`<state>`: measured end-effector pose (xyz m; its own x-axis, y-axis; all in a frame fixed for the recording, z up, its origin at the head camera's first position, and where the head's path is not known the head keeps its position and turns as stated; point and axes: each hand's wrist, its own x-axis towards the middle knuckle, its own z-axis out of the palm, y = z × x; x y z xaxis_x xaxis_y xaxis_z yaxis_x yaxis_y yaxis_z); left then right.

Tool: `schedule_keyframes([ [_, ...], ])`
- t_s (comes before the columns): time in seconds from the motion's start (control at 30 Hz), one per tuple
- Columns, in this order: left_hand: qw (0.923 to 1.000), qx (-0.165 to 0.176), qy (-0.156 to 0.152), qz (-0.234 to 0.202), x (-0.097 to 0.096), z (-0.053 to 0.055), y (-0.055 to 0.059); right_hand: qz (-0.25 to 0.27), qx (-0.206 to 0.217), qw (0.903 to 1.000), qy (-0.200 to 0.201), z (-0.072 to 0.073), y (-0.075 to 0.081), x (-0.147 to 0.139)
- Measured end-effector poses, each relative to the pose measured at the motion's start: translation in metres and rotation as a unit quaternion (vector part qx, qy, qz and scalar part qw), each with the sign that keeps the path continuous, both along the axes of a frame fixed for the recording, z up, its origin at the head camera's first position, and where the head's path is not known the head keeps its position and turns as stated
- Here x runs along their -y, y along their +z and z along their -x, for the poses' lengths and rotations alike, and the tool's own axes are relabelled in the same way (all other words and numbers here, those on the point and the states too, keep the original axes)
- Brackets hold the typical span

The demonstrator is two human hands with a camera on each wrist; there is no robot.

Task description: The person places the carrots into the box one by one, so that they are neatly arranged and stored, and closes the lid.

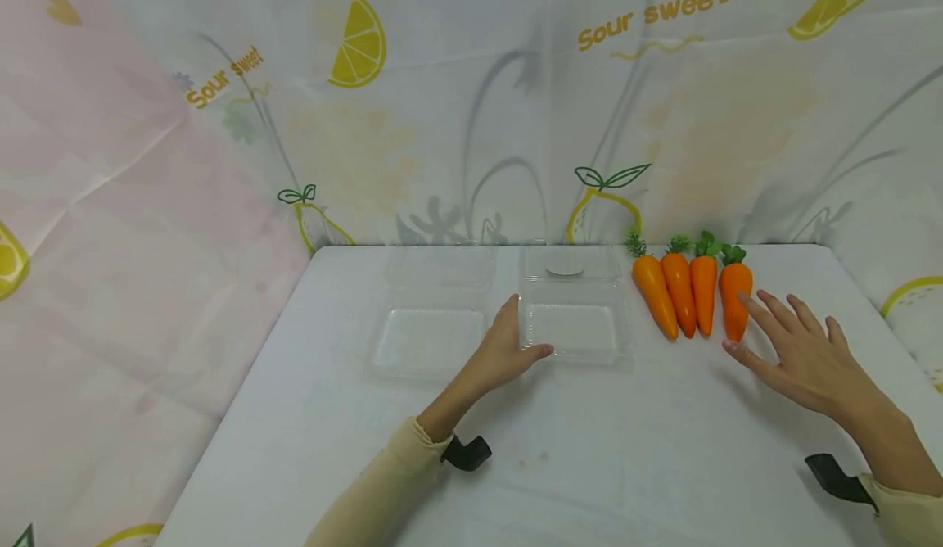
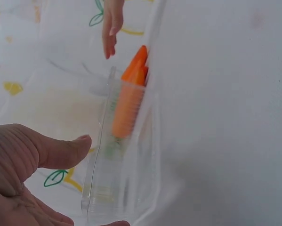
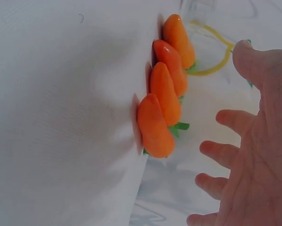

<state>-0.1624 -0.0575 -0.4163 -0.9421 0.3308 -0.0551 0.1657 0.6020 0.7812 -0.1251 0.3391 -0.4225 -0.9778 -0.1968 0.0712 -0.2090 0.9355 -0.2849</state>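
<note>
My left hand (image 1: 508, 350) is at the near left corner of a clear plastic box (image 1: 575, 359) with its lid folded back. Its fingers lie along the box's left side, while the thumb reaches along the front; in the left wrist view the thumb (image 2: 65, 150) is extended beside the clear wall. Several orange carrots with green tops lie side by side to the right of the box. Over the rightmost carrot (image 1: 735, 289), my right hand (image 1: 810, 359) is spread with nothing in it. The right wrist view shows its fingers (image 3: 221, 153) apart from the carrots (image 3: 162, 94).
A second clear box (image 1: 427, 375), also with a raised lid, stands left of the first. Both boxes and the carrots are toward the back of a white table (image 1: 575, 465). A patterned cloth (image 1: 457, 121) hangs behind it.
</note>
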Motion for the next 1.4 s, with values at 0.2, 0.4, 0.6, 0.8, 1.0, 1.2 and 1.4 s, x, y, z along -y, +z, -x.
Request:
schedule_keyframes([
  [0.2, 0.9976, -0.004, 0.012, -0.068, -0.004, -0.001, -0.009, 0.002, -0.001, 1.0, 0.0, -0.001, 0.0, -0.001],
  [0.4, 0.9951, 0.021, 0.04, -0.088, -0.008, -0.005, -0.014, 0.0, 0.001, 1.0, -0.004, -0.001, -0.001, -0.001],
  [0.6, 0.9924, 0.031, 0.049, -0.108, -0.011, -0.006, -0.02, 0.002, 0.004, 1.0, -0.005, -0.001, -0.001, -0.001],
  [0.8, 0.991, 0.04, 0.047, -0.119, -0.01, -0.007, -0.022, 0.005, 0.002, 1.0, 0.0, -0.001, -0.001, -0.002],
  [1.0, 0.9907, 0.041, 0.036, -0.125, -0.009, -0.008, -0.021, 0.004, -0.001, 1.0, -0.005, -0.001, -0.003, -0.003],
  [1.2, 0.993, 0.042, 0.029, -0.107, -0.008, -0.007, -0.021, 0.004, -0.002, 0.9999, -0.01, 0.001, -0.003, -0.005],
  [1.4, 0.9938, 0.043, 0.027, -0.098, -0.007, -0.008, -0.022, 0.012, 0.001, 0.9998, -0.015, 0.005, -0.003, -0.011],
])
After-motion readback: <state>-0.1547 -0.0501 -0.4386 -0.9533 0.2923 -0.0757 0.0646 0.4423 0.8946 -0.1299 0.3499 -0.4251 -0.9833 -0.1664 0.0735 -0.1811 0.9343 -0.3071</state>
